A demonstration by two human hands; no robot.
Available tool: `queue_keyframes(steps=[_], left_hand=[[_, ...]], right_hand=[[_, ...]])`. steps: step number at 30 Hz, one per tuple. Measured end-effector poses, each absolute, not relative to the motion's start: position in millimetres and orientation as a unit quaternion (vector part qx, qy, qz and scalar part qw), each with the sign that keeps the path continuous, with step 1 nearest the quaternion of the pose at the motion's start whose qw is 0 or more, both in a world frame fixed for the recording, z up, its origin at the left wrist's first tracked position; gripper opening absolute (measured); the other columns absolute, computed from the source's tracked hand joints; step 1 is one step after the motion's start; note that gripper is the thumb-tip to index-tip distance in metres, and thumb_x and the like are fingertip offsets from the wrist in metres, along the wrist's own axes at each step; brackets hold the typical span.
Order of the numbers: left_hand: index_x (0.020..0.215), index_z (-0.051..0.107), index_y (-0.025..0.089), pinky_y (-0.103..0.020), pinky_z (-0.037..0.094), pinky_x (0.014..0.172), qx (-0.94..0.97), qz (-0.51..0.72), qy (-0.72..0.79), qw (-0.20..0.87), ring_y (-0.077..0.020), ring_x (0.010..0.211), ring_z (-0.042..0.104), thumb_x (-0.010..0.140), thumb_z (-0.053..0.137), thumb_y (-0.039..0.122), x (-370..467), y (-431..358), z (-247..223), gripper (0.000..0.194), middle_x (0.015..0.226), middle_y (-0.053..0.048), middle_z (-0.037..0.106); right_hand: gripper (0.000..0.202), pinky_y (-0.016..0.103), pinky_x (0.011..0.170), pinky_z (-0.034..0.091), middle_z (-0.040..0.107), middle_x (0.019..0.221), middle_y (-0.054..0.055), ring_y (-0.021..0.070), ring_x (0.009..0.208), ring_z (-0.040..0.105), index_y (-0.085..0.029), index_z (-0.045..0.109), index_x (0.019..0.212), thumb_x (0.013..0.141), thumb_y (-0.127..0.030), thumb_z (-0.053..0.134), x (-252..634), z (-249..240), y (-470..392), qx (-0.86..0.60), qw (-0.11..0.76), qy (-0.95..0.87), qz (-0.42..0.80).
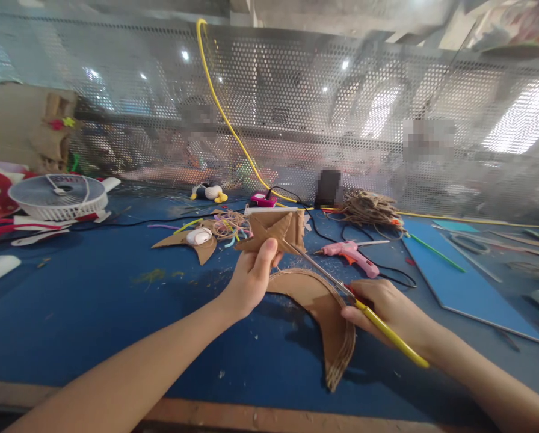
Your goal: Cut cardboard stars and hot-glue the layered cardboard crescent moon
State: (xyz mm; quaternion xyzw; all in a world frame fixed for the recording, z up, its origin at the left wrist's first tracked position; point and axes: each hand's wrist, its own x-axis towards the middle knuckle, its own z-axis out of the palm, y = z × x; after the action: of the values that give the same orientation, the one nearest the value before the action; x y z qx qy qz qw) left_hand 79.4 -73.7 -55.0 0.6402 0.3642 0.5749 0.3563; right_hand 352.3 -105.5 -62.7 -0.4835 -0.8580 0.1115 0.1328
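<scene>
Head view, left hand: the left hand [251, 279] is closed on the lower edge of a cardboard star [272, 231], which is held upright above the middle of the table [93, 313], so that its edge is offered to the blades.
Head view, right hand: the right hand [387, 313] is clamped on the yellow-handled scissors [341, 288]; the blades are slightly parted, and their tips are met with the star's right side.
Cardboard offcut: a curved cardboard piece [328, 319] is laid flat near the table's front edge, beneath both hands.
Glue gun: a pink glue gun [353, 252] is laid just beyond the scissors, its cable trailing right.
Blue sheet: a blue sheet [459, 276] is spread toward the right edge.
Far edge: a second cardboard shape [183, 239], coloured strands [228, 227] and a twine bundle [371, 207] are gathered there.
Left edge: a white fan [57, 195] is set there.
</scene>
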Motion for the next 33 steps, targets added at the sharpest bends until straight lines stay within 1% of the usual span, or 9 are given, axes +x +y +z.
queue_keyframes(steps=[4,7,10,15,18,20,24,31,33], left_hand=[[0.061,0.040,0.022,-0.030,0.035,0.063,0.662,0.560,0.370,0.335,-0.0132,0.060,0.040,0.101,0.039,0.053,76.9,-75.7,-50.6,0.050,0.061,0.002,0.043],[0.062,0.041,0.023,-0.029,0.037,0.062,0.665,0.551,0.374,0.338,-0.0137,0.060,0.041,0.100,0.039,0.054,77.5,-77.2,-50.9,0.049,0.061,0.002,0.045],[0.062,0.042,0.023,-0.029,0.038,0.062,0.660,0.549,0.380,0.344,-0.0139,0.060,0.042,0.099,0.039,0.057,79.4,-78.1,-53.8,0.050,0.061,0.001,0.046],[0.061,0.042,0.022,-0.028,0.038,0.061,0.642,0.561,0.381,0.358,-0.0136,0.059,0.041,0.097,0.041,0.060,82.7,-79.8,-55.4,0.052,0.061,0.001,0.045],[0.062,0.042,0.022,-0.028,0.037,0.060,0.630,0.568,0.378,0.372,-0.0132,0.058,0.039,0.096,0.044,0.061,83.9,-80.0,-55.9,0.051,0.060,0.002,0.044],[0.063,0.043,0.022,-0.028,0.037,0.060,0.623,0.574,0.375,0.376,-0.0132,0.058,0.039,0.096,0.045,0.061,83.7,-79.1,-57.6,0.050,0.060,0.002,0.044],[0.063,0.045,0.022,-0.029,0.035,0.060,0.638,0.568,0.367,0.367,-0.0133,0.059,0.040,0.098,0.041,0.059,81.4,-77.6,-59.4,0.052,0.061,0.001,0.046],[0.060,0.042,0.022,-0.029,0.038,0.059,0.641,0.571,0.366,0.358,-0.0132,0.057,0.040,0.095,0.045,0.061,80.4,-81.4,-49.7,0.052,0.059,0.001,0.046],[0.061,0.043,0.022,-0.029,0.039,0.061,0.645,0.568,0.364,0.358,-0.0133,0.058,0.041,0.095,0.046,0.061,79.7,-80.5,-52.0,0.052,0.060,0.001,0.047]], right_hand=[[0.064,0.032,0.056,0.029,0.056,0.066,0.004,0.0170,0.057,0.043,-0.023,0.046,0.072,0.090,-0.083,0.031,353.9,-59.3,-105.7,-0.480,0.121,-0.863,0.104],[0.067,0.032,0.055,0.028,0.057,0.067,0.005,0.0175,0.056,0.044,-0.023,0.046,0.073,0.087,-0.086,0.030,355.0,-60.4,-105.9,-0.474,0.116,-0.867,0.096],[0.066,0.032,0.056,0.028,0.057,0.067,0.005,0.0177,0.057,0.044,-0.023,0.048,0.072,0.090,-0.084,0.030,355.5,-63.0,-105.8,-0.474,0.121,-0.867,0.090],[0.058,0.033,0.058,0.030,0.056,0.064,0.004,0.0167,0.057,0.042,-0.023,0.048,0.070,0.098,-0.070,0.032,355.4,-68.0,-106.6,-0.475,0.140,-0.862,0.112],[0.055,0.033,0.058,0.029,0.054,0.064,0.004,0.0160,0.057,0.042,-0.022,0.048,0.068,0.099,-0.066,0.034,354.2,-70.0,-108.3,-0.466,0.154,-0.862,0.123],[0.055,0.032,0.057,0.028,0.052,0.062,0.003,0.0147,0.055,0.039,-0.022,0.046,0.067,0.100,-0.064,0.034,352.7,-70.8,-109.7,-0.465,0.162,-0.862,0.122],[0.055,0.030,0.053,0.025,0.050,0.059,0.001,0.0121,0.052,0.033,-0.022,0.042,0.065,0.100,-0.065,0.033,349.0,-69.5,-111.8,-0.461,0.171,-0.862,0.127],[0.060,0.032,0.056,0.028,0.057,0.066,0.005,0.0173,0.057,0.044,-0.022,0.049,0.073,0.095,-0.075,0.031,349.0,-63.8,-112.2,-0.465,0.131,-0.871,0.090],[0.061,0.033,0.057,0.029,0.058,0.068,0.005,0.0185,0.058,0.046,-0.022,0.049,0.075,0.095,-0.076,0.029,350.6,-64.7,-112.4,-0.464,0.131,-0.872,0.088]])
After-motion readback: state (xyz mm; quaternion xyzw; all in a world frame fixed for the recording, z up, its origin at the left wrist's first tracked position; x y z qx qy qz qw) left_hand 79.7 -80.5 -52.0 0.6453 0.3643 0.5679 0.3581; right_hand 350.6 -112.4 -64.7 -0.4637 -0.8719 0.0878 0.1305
